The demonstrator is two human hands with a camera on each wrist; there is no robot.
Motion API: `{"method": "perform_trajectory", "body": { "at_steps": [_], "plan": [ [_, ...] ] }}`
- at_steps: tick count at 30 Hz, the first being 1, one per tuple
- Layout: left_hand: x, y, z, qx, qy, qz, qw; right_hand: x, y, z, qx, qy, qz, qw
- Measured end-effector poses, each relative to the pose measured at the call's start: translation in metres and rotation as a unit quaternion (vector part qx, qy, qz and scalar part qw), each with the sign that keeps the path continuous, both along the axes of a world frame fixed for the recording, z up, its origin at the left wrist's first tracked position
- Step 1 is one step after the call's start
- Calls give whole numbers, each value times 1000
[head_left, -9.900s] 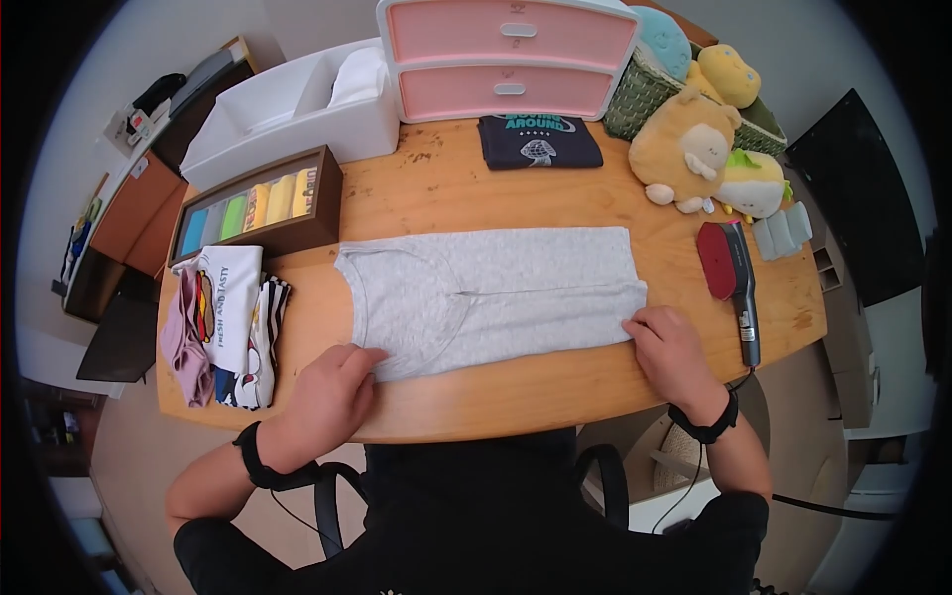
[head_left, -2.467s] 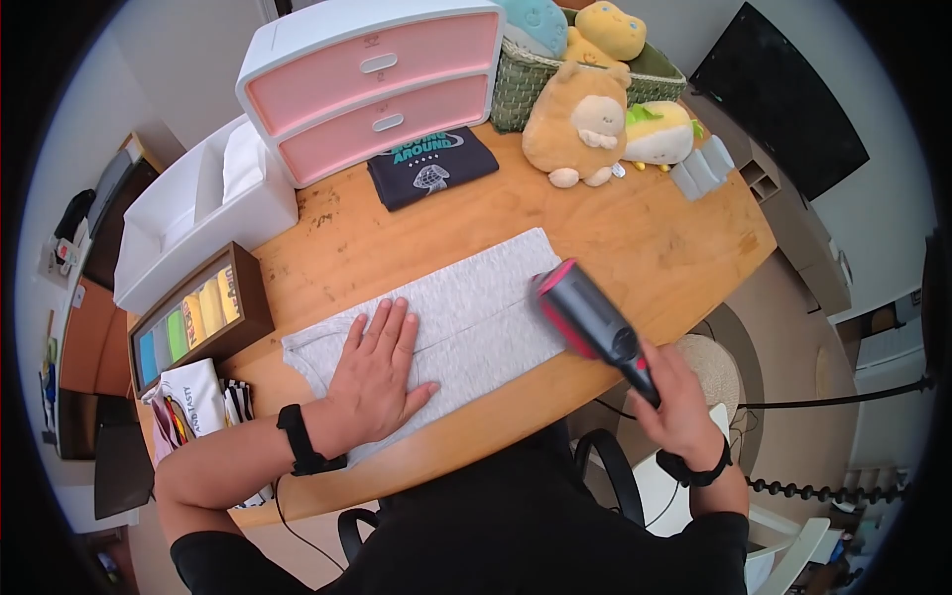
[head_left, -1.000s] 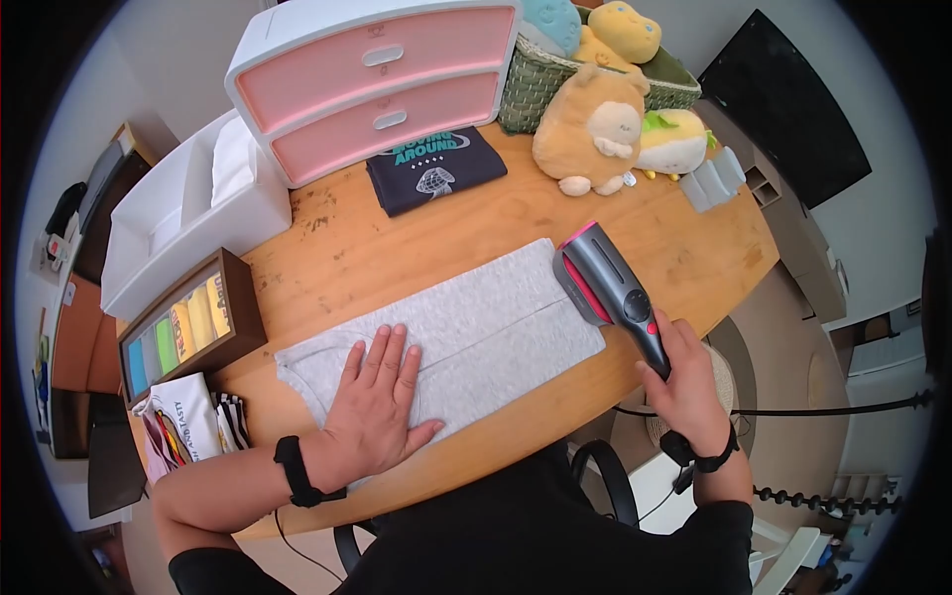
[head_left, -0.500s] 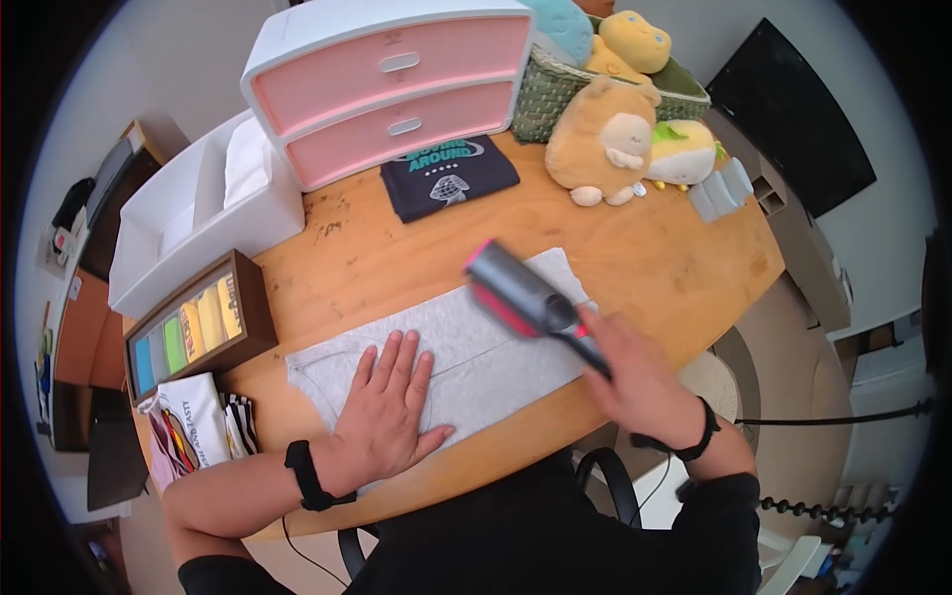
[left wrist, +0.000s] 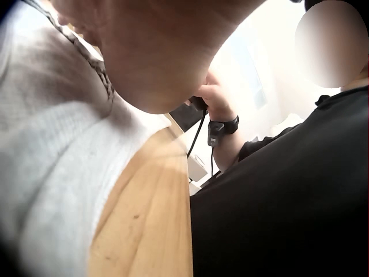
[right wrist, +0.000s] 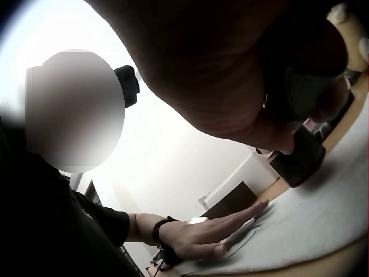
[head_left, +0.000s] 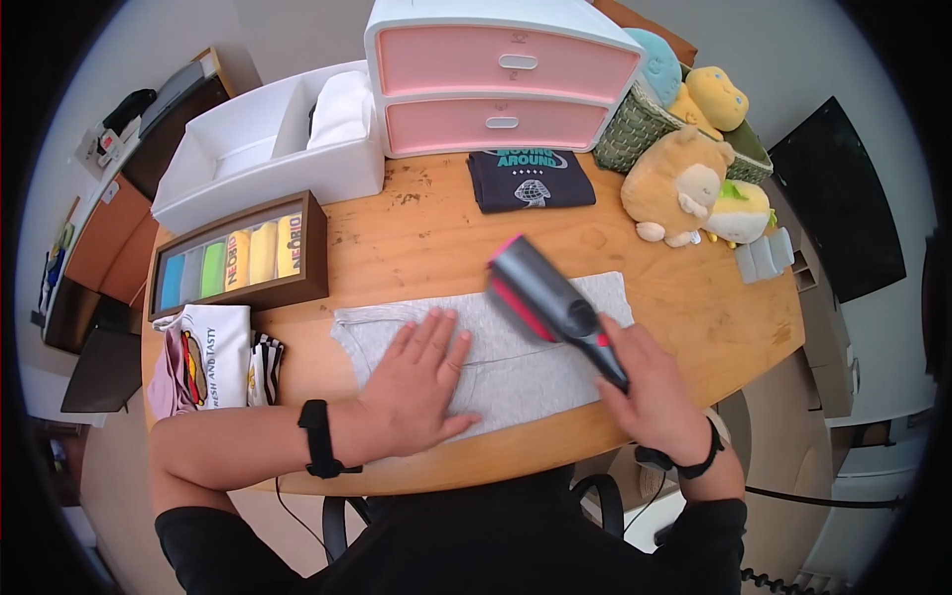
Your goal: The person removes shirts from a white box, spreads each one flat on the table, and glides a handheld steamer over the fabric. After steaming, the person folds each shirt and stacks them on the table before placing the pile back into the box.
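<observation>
A light grey garment (head_left: 535,389), folded long and narrow, lies across the wooden table near its front edge. Flat on its left part rests the left hand (head_left: 415,382), fingers straight and spread; the right wrist view shows this hand (right wrist: 199,238) from the side. The right hand (head_left: 654,389) grips the handle of a dark grey brush-shaped appliance (head_left: 543,288) with a pink-red face turned down to the left. Its head is over the garment's upper middle, slightly blurred; in the right wrist view the head (right wrist: 298,157) is close to the cloth, contact unclear.
Folded clothes (head_left: 220,357) and a brown compartment box (head_left: 315,248) stand left, a white bin (head_left: 268,178) behind them. At the back are a pink drawer unit (head_left: 506,74) and a folded dark shirt (head_left: 531,180). Plush toys (head_left: 674,188) and a grey object (head_left: 764,256) sit right.
Ten seconds ago both hands touched the garment and the appliance lay on the table. Since one second ago the right hand has brought the appliance leftward over the cloth; the head view has turned.
</observation>
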State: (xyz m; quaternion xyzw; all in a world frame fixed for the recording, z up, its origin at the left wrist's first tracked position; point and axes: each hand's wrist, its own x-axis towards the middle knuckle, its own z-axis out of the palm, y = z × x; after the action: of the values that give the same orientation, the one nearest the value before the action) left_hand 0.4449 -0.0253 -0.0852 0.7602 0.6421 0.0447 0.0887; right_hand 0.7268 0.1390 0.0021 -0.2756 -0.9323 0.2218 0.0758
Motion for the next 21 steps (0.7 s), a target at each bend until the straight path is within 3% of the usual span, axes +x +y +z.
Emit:
{"method": "perform_trajectory", "body": {
  "at_steps": [4, 21],
  "plan": [
    [-26, -14, 14, -57, 83, 87, 991, -30, -5, -10, -29, -7, 78, 997],
    [-53, -66, 10, 4, 131, 116, 985, -79, -13, -24, 5, 14, 144, 990]
  ]
}}
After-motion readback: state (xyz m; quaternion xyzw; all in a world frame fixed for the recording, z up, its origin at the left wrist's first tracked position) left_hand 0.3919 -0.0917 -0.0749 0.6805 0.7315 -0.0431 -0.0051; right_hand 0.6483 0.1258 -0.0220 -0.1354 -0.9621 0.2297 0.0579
